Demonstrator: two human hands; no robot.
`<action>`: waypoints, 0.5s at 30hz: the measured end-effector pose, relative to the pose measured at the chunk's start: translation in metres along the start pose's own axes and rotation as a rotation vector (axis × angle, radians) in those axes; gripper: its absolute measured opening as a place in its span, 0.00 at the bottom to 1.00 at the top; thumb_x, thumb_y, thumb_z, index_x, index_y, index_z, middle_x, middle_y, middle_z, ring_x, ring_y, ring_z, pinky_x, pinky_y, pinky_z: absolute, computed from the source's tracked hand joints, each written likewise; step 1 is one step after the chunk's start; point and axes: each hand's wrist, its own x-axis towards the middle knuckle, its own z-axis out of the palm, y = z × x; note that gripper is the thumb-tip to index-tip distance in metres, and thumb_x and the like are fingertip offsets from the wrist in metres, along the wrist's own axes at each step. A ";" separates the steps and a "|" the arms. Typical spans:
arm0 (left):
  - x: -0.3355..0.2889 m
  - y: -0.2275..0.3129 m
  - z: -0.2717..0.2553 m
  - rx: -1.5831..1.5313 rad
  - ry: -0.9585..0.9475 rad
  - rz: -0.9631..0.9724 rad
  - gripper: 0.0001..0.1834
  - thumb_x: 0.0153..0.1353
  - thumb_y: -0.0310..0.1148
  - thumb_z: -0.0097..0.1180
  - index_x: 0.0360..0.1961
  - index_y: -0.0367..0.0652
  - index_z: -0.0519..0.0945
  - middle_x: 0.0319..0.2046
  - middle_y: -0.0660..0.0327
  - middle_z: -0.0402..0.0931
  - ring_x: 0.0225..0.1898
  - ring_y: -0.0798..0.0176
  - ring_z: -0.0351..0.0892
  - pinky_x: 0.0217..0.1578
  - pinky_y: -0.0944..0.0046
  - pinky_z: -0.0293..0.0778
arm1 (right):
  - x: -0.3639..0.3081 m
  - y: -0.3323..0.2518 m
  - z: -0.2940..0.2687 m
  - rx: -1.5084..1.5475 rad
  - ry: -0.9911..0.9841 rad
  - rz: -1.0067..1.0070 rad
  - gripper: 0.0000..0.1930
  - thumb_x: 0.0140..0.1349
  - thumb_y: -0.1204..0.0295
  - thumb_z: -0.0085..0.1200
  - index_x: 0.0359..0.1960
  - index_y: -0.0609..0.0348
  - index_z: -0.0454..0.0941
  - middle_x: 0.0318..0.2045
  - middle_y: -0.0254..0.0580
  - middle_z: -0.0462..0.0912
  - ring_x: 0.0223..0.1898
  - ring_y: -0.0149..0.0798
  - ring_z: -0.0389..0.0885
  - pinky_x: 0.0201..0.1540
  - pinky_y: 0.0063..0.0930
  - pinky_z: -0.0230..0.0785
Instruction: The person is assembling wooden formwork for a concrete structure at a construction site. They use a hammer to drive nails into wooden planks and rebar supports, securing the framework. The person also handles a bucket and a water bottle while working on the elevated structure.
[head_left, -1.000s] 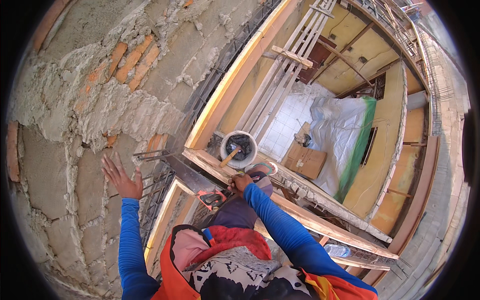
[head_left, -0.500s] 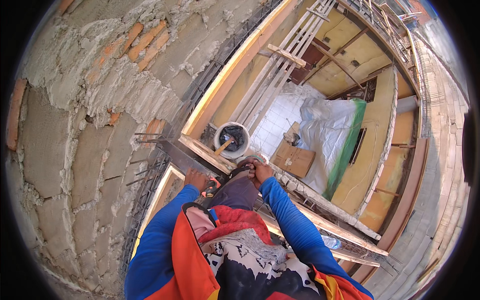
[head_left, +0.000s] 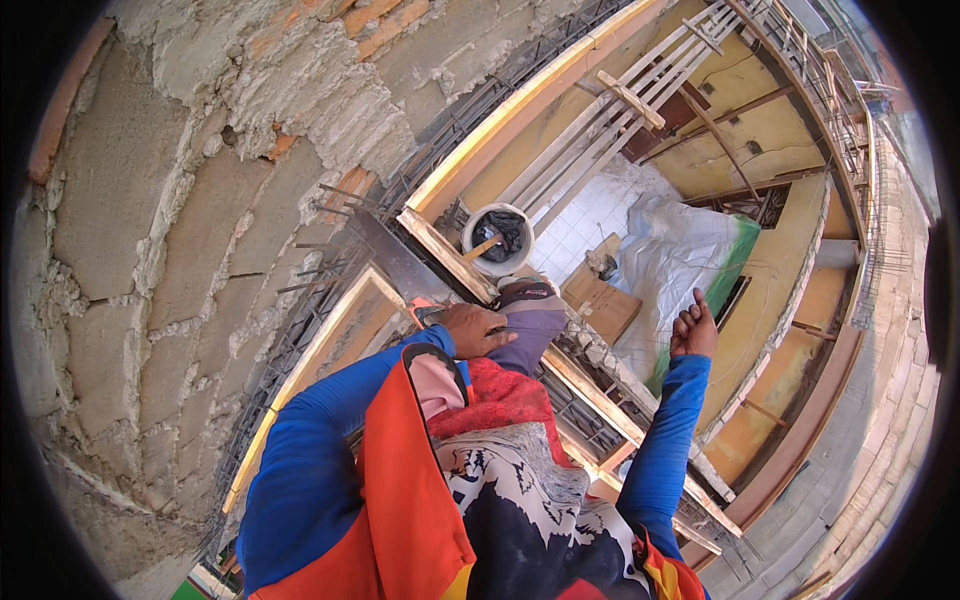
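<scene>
My left hand lies on my bent knee in purple trousers, fingers curled over it; whether it grips anything is unclear. An orange-handled tool shows just beside its wrist. My right hand is raised in the air to the right, empty, fingers loosely spread and one pointing up. Just beyond my knee stands a white bucket with dark contents and a wooden handle sticking out, next to a wooden plank and a flat metal strip.
A rough brick and mortar wall fills the left. Rebar cages run in wooden formwork along its foot. Far below on a tiled floor lie a white tarp, a cardboard box and leaning timbers.
My left hand came off the wall and down to my knee. My right hand left the knee area and lifted out to the right. The view shifted toward the wall.
</scene>
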 end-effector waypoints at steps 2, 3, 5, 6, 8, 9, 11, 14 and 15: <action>0.006 0.007 0.006 -0.073 0.136 -0.004 0.23 0.66 0.54 0.54 0.30 0.43 0.80 0.26 0.50 0.80 0.32 0.42 0.81 0.33 0.46 0.73 | -0.003 -0.010 -0.014 -0.105 0.032 -0.124 0.16 0.74 0.69 0.44 0.59 0.63 0.71 0.23 0.25 0.65 0.18 0.20 0.56 0.16 0.15 0.48; 0.012 0.011 0.004 -0.097 0.226 0.020 0.23 0.66 0.54 0.54 0.30 0.43 0.80 0.26 0.50 0.79 0.31 0.42 0.80 0.33 0.45 0.73 | -0.008 -0.013 -0.016 -0.188 0.042 -0.178 0.16 0.75 0.68 0.44 0.58 0.62 0.73 0.24 0.25 0.65 0.19 0.20 0.56 0.16 0.15 0.48; 0.034 0.019 -0.012 -0.126 0.391 0.047 0.23 0.66 0.54 0.54 0.30 0.43 0.80 0.27 0.52 0.79 0.31 0.43 0.81 0.33 0.46 0.74 | -0.017 -0.013 -0.014 -0.366 0.055 -0.253 0.16 0.75 0.67 0.44 0.57 0.60 0.75 0.25 0.24 0.66 0.20 0.19 0.57 0.17 0.14 0.48; 0.046 0.020 -0.020 -0.135 0.463 0.052 0.22 0.66 0.54 0.54 0.30 0.44 0.80 0.28 0.54 0.79 0.32 0.44 0.81 0.34 0.48 0.74 | -0.022 -0.011 -0.013 -0.463 0.063 -0.274 0.16 0.75 0.66 0.43 0.56 0.59 0.76 0.26 0.24 0.66 0.20 0.19 0.57 0.17 0.14 0.48; 0.068 0.008 -0.031 0.017 0.435 0.197 0.24 0.65 0.57 0.53 0.31 0.45 0.80 0.32 0.56 0.81 0.34 0.46 0.82 0.35 0.48 0.75 | -0.032 -0.018 -0.013 -0.603 0.080 -0.334 0.16 0.76 0.65 0.43 0.56 0.58 0.77 0.28 0.24 0.67 0.21 0.18 0.57 0.18 0.13 0.48; 0.075 0.006 -0.033 0.100 0.419 0.273 0.26 0.64 0.59 0.52 0.31 0.46 0.80 0.34 0.57 0.82 0.36 0.47 0.82 0.36 0.49 0.76 | -0.036 -0.025 -0.015 -0.634 0.092 -0.374 0.16 0.76 0.64 0.43 0.57 0.57 0.77 0.29 0.24 0.67 0.22 0.18 0.57 0.18 0.13 0.48; 0.078 0.016 -0.026 0.074 0.248 0.271 0.25 0.65 0.59 0.51 0.32 0.47 0.80 0.34 0.59 0.81 0.36 0.48 0.82 0.36 0.49 0.75 | -0.036 -0.038 -0.027 -0.639 0.145 -0.407 0.17 0.75 0.62 0.43 0.58 0.55 0.76 0.35 0.29 0.70 0.25 0.20 0.60 0.21 0.14 0.51; 0.090 0.042 0.011 -0.015 0.152 0.379 0.23 0.65 0.59 0.50 0.34 0.50 0.80 0.34 0.60 0.81 0.37 0.48 0.82 0.37 0.48 0.75 | -0.023 -0.092 -0.080 -0.501 0.210 -0.420 0.20 0.75 0.60 0.42 0.62 0.55 0.74 0.46 0.37 0.75 0.28 0.22 0.64 0.27 0.16 0.59; 0.090 0.061 0.019 -0.064 0.093 0.407 0.23 0.66 0.59 0.50 0.35 0.49 0.80 0.35 0.59 0.81 0.37 0.48 0.82 0.38 0.48 0.76 | -0.023 -0.112 -0.108 -0.420 0.176 -0.422 0.21 0.75 0.60 0.42 0.63 0.57 0.72 0.46 0.37 0.76 0.27 0.21 0.63 0.27 0.15 0.59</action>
